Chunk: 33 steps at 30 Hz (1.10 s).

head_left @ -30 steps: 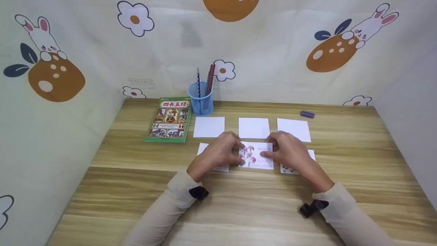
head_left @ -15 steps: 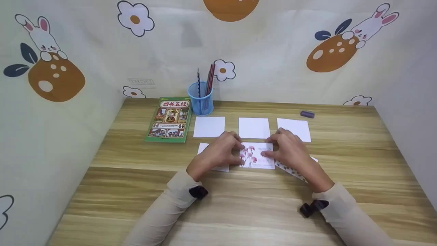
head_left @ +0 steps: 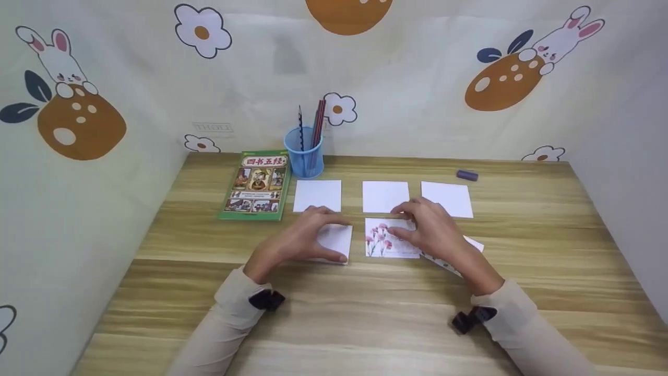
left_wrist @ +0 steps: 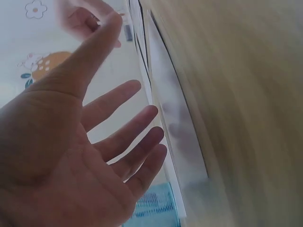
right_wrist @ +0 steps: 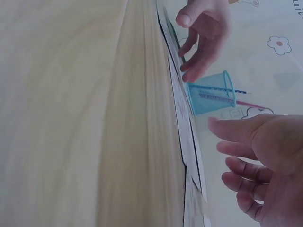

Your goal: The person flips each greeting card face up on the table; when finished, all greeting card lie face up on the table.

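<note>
My left hand hovers over a white card in the front row's left spot. Its thumb and fingers are spread apart near that card's right-hand corners, and the left wrist view shows nothing in the palm. Beside it lies a white card with pink carnations. My right hand covers this card's right part with its fingers loosely bent; the right wrist view shows no object between them. Partly hidden under the right hand and wrist, a leaf-patterned card lies askew, one corner meeting the carnation card.
Behind stand three blank white cards in a row: left, middle and right. A green comic-style book lies at the back left beside a blue mesh pencil cup. A small dark purple cylinder lies back right.
My left hand has left the carnation card and moved left over the left card. The leaf-patterned card has turned askew. My right hand has shifted slightly left.
</note>
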{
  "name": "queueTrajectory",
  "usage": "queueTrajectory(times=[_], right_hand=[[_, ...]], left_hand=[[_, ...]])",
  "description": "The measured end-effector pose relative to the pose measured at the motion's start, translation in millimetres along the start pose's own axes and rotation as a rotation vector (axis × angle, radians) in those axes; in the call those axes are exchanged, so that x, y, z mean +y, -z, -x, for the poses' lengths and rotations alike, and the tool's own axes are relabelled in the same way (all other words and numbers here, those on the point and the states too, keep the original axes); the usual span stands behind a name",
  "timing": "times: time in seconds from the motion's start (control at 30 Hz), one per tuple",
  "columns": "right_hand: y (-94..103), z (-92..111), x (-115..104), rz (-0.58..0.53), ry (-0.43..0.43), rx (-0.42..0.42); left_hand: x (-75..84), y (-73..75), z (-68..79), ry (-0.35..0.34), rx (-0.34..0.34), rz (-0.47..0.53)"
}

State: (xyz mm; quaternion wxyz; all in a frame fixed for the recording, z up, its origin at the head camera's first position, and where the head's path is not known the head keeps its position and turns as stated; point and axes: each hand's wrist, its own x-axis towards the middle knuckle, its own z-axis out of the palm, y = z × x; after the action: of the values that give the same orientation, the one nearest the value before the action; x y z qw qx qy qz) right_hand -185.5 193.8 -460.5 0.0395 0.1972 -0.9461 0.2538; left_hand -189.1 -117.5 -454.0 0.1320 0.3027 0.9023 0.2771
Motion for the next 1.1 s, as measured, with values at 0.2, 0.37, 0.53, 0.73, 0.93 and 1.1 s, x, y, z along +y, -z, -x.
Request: queueTrajectory(times=[0.2, 0.37, 0.53, 0.73, 0.93, 1.1], right_hand=[[-18.4, -9, -26, -0.006, 0.08, -0.063], [-35.9, -16, -49, 0.033, 0.105, -0.129], [-44.2, -17, -60, 0.039, 0.085, -0.141], [-45.4, -19, -61, -0.228, 0.036, -0.135], [-42.2, -20, -65, -0.517, 0.045, -0.075], [-36.9, -20, -69, -0.683, 0.027, 0.07]], left_hand=[[-6.4, 2.4, 15.1, 0.041, 0.019, -0.024], [-2.7, -1.6, 15.3, 0.02, 0.042, -0.035], [-0.2, -2.7, 15.0, 0.048, 0.059, -0.035], [-2.8, 1.6, 11.4, -0.023, 0.175, 0.004], [-1.5, 3.3, 4.6, -0.062, 0.445, 0.089], [7.3, 5.1, 3.1, -0.008, 0.533, 0.25]])
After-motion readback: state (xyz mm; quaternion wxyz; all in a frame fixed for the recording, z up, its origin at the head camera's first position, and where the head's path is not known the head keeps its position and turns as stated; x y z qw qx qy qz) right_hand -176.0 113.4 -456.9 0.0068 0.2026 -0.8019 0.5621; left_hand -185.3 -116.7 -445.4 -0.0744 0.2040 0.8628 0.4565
